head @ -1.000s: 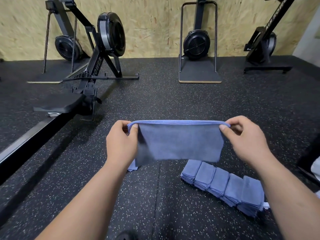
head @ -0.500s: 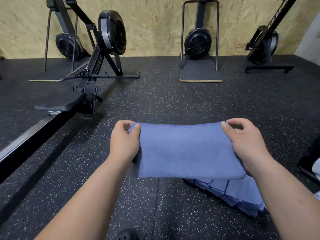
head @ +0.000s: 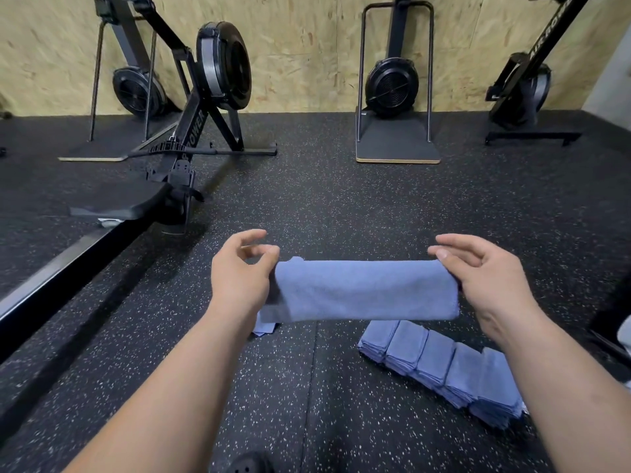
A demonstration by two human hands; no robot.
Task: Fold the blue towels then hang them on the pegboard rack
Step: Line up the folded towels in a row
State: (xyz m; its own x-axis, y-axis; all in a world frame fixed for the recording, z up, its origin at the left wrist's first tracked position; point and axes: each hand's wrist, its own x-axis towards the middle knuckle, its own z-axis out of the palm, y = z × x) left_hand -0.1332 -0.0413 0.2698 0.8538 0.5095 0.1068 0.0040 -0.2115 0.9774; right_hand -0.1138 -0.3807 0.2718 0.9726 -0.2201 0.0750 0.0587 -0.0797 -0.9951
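Head view, from left to right. Left hand (head: 244, 271) grips the left end of a blue towel (head: 365, 291), fingers curled. Right hand (head: 488, 278) pinches the right end, thumb on the top edge. A second ago the towel hung as a flat sheet from its top corners; now it is doubled into a narrower, thicker band, held level above the floor (head: 341, 206). One more fold seems done. Near right, folded towels (head: 440, 367) lie in a row on the floor. No pegboard rack is in sight.
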